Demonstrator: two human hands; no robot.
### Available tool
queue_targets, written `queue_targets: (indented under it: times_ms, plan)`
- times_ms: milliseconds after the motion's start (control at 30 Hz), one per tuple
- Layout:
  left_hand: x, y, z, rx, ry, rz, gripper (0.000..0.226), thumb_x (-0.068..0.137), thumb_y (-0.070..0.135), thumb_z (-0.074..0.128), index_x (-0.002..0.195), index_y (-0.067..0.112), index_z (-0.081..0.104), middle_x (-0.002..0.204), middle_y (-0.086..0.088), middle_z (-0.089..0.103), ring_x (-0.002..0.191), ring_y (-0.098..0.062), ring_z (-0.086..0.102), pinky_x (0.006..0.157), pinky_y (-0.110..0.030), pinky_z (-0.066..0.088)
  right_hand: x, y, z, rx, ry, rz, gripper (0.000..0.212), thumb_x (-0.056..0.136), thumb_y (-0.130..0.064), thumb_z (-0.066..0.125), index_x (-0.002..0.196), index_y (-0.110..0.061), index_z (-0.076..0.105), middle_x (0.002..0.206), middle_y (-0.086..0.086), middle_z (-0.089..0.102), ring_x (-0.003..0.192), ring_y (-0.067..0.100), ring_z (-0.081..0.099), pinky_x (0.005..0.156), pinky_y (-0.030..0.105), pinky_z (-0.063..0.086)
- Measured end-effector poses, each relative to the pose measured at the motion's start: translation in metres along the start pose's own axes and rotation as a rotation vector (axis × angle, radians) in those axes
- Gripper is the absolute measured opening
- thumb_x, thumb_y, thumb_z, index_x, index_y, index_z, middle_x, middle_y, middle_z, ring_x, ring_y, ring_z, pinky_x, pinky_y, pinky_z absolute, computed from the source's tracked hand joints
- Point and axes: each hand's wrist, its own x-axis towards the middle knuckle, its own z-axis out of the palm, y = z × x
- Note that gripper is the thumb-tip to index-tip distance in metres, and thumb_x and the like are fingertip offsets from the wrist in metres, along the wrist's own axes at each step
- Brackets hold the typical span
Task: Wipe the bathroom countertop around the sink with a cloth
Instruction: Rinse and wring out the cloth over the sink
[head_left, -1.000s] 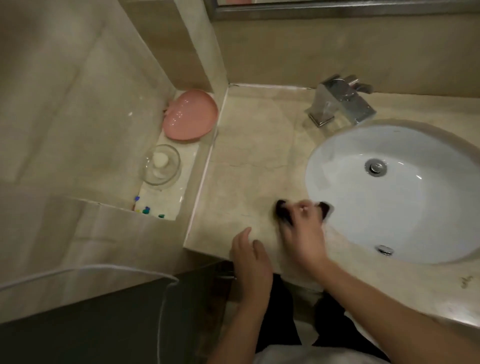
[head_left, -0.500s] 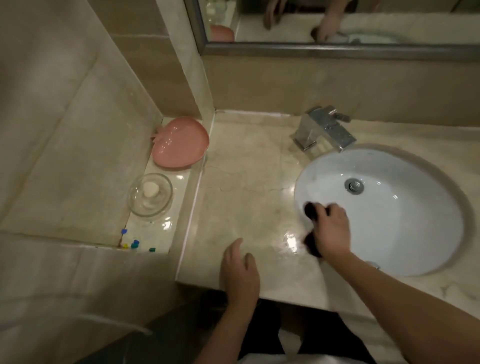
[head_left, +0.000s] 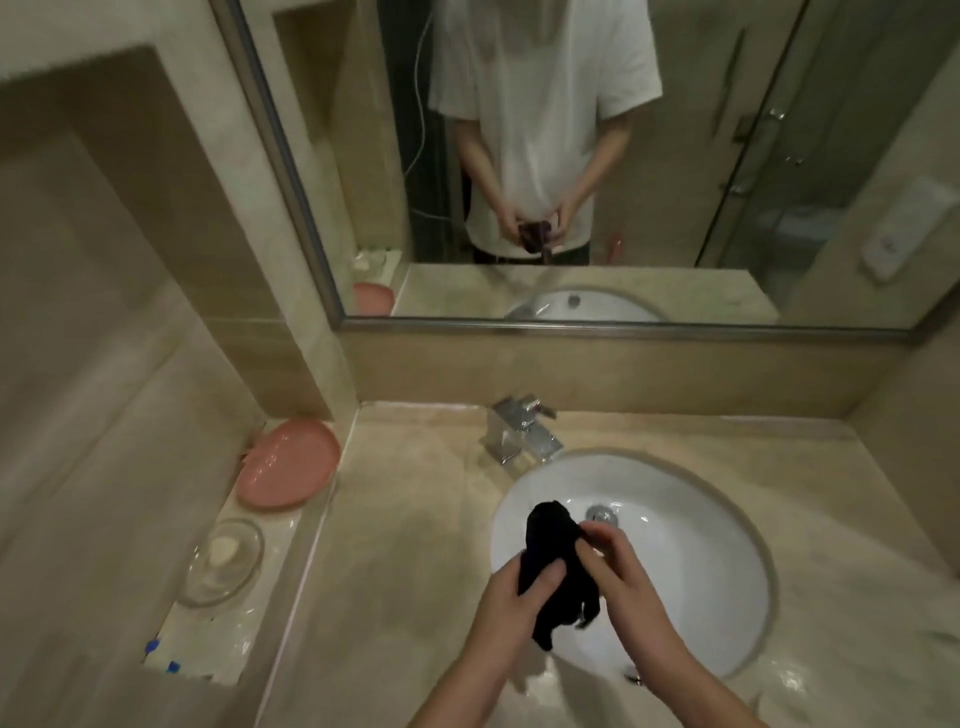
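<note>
A black cloth (head_left: 550, 551) hangs bunched above the left part of the white oval sink (head_left: 691, 582). My left hand (head_left: 511, 605) grips the cloth from the left, thumb across it. My right hand (head_left: 618, 569) pinches its right side. Both hands are lifted off the beige marble countertop (head_left: 405, 530), which shows wet sheen near the front edge. The lower tip of the cloth dangles between my wrists.
A chrome faucet (head_left: 522, 428) stands behind the sink. On a lower ledge to the left sit a pink dish (head_left: 288, 462), a glass soap dish (head_left: 223, 561) and small blue items (head_left: 158, 654). A mirror (head_left: 571, 156) rises above the backsplash.
My right hand lifted the cloth off the counter beside the sink and brought it over the basin. My left hand left the counter edge and took hold of the cloth. The view tilted up.
</note>
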Motion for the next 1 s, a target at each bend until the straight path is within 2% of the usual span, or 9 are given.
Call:
queue_targets:
  times_ms: [133,267,433,567,667,767,833,900,1000]
  plan:
    - [0.003,0.03,0.006,0.097,-0.059,0.106,0.039,0.084,0.053,0.069,0.107,0.021,0.07,0.096,0.001,0.077,0.092,-0.015,0.073,0.081,-0.028,0.054,-0.001,-0.024,-0.039,-0.043,-0.163,0.074,0.026,0.094,-0.039,0.061,0.118,-0.03,0.065,0.106,-0.007,0.071,0.082,-0.005,0.065,0.074,0.013,0.045]
    - [0.001,0.044,0.017,0.075,-0.051,0.125,0.029,0.092,0.04,0.07,0.112,0.019,0.067,0.093,-0.006,0.077,0.082,-0.022,0.074,0.075,-0.035,0.055,0.003,-0.036,-0.067,-0.103,-0.325,0.068,0.032,0.092,-0.042,0.069,0.115,-0.02,0.071,0.109,0.005,0.075,0.107,0.017,0.069,0.095,0.029,0.046]
    - [0.008,0.041,0.024,0.083,0.074,0.081,0.042,0.073,0.026,0.087,0.095,0.005,0.058,0.081,-0.009,0.072,0.069,-0.021,0.068,0.059,-0.03,0.049,0.009,-0.036,-0.09,-0.255,-0.223,-0.009,0.017,0.091,-0.026,0.072,0.094,-0.01,0.068,0.091,0.012,0.071,0.076,0.018,0.07,0.065,0.023,0.049]
    - [0.01,0.049,0.029,0.002,0.033,0.027,0.043,0.077,0.017,0.085,0.1,0.005,0.05,0.089,-0.014,0.075,0.078,-0.027,0.073,0.066,-0.028,0.054,0.013,-0.049,-0.1,-0.201,-0.168,-0.055,0.02,0.092,-0.026,0.069,0.097,-0.008,0.062,0.075,0.004,0.066,0.06,0.014,0.058,0.058,0.026,0.039]
    - [0.014,0.055,0.028,0.072,0.029,0.051,0.039,0.083,0.023,0.08,0.116,0.023,0.06,0.099,-0.006,0.076,0.094,-0.017,0.072,0.091,-0.031,0.053,0.017,-0.062,-0.103,-0.076,-0.126,-0.062,0.016,0.093,-0.026,0.068,0.104,-0.014,0.064,0.091,0.004,0.073,0.083,0.021,0.071,0.066,0.031,0.051]
    - [0.015,0.062,0.031,0.182,-0.001,0.118,0.05,0.078,0.039,0.079,0.124,0.039,0.061,0.114,0.012,0.071,0.112,-0.002,0.063,0.102,-0.03,0.048,0.016,-0.07,-0.102,-0.06,-0.152,-0.093,0.015,0.094,-0.022,0.068,0.105,-0.014,0.061,0.096,0.011,0.071,0.085,0.023,0.071,0.066,0.03,0.053]
    - [0.016,0.068,0.039,0.129,-0.043,0.138,0.039,0.09,0.038,0.072,0.128,0.034,0.06,0.12,0.018,0.068,0.119,-0.001,0.06,0.103,-0.028,0.048,0.017,-0.074,-0.099,-0.002,-0.201,-0.085,0.018,0.094,-0.022,0.066,0.111,-0.016,0.062,0.101,0.016,0.071,0.084,0.029,0.072,0.063,0.03,0.053]
    - [0.016,0.073,0.049,0.004,-0.051,0.126,0.029,0.098,0.031,0.062,0.126,0.021,0.063,0.116,0.007,0.072,0.115,-0.011,0.065,0.102,-0.033,0.051,0.017,-0.073,-0.09,0.048,-0.187,-0.118,0.021,0.095,-0.023,0.065,0.116,-0.025,0.064,0.107,0.011,0.071,0.089,0.028,0.071,0.062,0.028,0.051]
    - [0.017,0.07,0.059,-0.177,0.063,0.097,0.022,0.098,0.021,0.063,0.117,0.009,0.064,0.109,-0.008,0.074,0.109,-0.024,0.069,0.097,-0.043,0.055,0.017,-0.059,-0.067,0.025,-0.108,-0.161,0.035,0.095,-0.03,0.065,0.126,-0.045,0.057,0.124,-0.017,0.062,0.109,0.003,0.062,0.078,0.015,0.047]
